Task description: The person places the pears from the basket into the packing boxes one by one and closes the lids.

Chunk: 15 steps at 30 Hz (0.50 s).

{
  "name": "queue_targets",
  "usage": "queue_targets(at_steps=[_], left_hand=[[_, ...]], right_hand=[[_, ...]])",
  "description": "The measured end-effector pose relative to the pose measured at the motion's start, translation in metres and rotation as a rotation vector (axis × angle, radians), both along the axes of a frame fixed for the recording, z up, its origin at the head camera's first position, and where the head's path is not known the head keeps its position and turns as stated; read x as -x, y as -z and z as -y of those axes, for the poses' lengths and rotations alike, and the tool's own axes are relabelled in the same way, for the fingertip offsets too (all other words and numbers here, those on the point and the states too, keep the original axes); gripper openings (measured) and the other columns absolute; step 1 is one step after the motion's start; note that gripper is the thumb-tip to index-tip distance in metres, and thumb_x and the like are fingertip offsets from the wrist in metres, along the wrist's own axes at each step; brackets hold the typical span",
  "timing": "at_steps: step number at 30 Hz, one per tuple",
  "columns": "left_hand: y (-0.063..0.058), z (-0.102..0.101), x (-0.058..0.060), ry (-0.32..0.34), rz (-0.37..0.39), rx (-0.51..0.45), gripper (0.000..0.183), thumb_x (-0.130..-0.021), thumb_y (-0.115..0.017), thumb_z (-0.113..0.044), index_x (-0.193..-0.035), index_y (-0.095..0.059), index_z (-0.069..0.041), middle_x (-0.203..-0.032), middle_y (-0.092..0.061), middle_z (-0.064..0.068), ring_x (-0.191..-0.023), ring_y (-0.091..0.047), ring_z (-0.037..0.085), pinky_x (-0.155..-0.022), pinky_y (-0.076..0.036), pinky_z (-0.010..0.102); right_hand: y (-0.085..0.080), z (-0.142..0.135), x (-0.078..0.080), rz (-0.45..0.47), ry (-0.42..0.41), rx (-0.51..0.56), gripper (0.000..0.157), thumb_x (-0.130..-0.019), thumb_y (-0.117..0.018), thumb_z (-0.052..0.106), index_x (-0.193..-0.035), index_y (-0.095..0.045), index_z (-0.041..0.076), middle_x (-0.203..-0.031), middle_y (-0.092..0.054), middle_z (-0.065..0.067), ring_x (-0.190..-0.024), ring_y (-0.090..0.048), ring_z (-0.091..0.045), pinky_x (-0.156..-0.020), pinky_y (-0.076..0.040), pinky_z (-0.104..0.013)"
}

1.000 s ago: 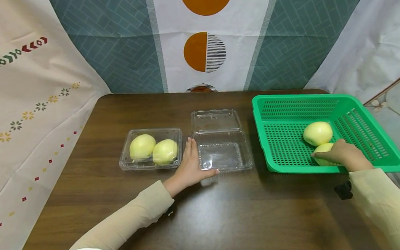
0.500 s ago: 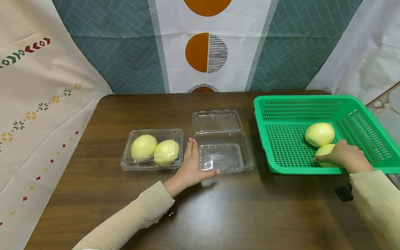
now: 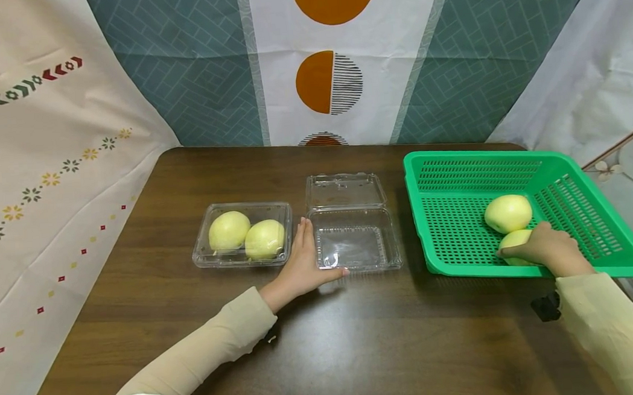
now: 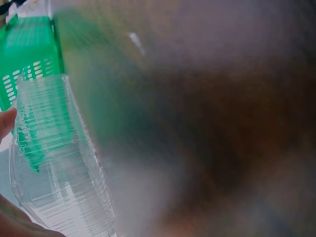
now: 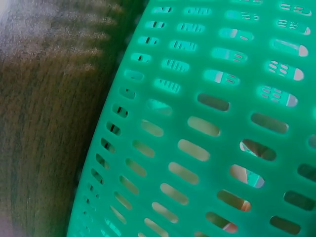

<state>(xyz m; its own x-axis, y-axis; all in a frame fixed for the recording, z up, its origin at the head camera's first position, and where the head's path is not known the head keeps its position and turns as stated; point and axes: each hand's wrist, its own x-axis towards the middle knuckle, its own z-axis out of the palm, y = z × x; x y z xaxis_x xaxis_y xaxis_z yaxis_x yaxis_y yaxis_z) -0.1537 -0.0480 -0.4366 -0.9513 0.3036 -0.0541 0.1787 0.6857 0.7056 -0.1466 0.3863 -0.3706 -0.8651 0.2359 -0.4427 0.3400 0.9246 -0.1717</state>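
In the head view my left hand (image 3: 301, 266) rests against the near left corner of a clear plastic clamshell box (image 3: 352, 243). Its fingers lie straight along the side and the thumb reaches along the front. The box's lid (image 3: 344, 191) is folded back, and nothing lies inside. At the right, my right hand (image 3: 556, 250) curls over a pale yellow-green apple (image 3: 513, 243) in the green plastic basket (image 3: 422, 227), partly hiding it. A second apple (image 3: 508, 213) lies just behind. The right wrist view shows mostly the slotted basket wall (image 5: 190, 106), with pale fruit glimpsed through the slots.
Left of the left hand stands another clear clamshell box (image 3: 239, 263), closed, with two pale apples (image 3: 229, 230) inside. All of this is on a brown wooden table (image 3: 369, 345). Patterned cloths (image 3: 200, 78) hang behind and at both sides.
The whole head view has shifted slightly. Both hands keep their places, the right one on the apple in the basket, the left one at the box.
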Motion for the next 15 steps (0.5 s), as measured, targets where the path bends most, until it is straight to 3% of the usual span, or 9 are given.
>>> queue_targets(at_steps=[15], left_hand=[[-0.0003,0.0007,-0.0016,0.005,0.02,-0.026,0.129,-0.069,-0.081,-0.049,-0.15,0.004,0.004,-0.158,0.008,0.021,-0.146,0.004,0.033,-0.115,-0.014,0.05]], right_hand=[[-0.0021,-0.0017,-0.0031,-0.021,-0.04,0.012,0.096,-0.076,-0.067,0.06,-0.108,-0.032,-0.024,-0.086,-0.049,-0.036,-0.079,-0.049,-0.048,-0.058,-0.042,-0.044]])
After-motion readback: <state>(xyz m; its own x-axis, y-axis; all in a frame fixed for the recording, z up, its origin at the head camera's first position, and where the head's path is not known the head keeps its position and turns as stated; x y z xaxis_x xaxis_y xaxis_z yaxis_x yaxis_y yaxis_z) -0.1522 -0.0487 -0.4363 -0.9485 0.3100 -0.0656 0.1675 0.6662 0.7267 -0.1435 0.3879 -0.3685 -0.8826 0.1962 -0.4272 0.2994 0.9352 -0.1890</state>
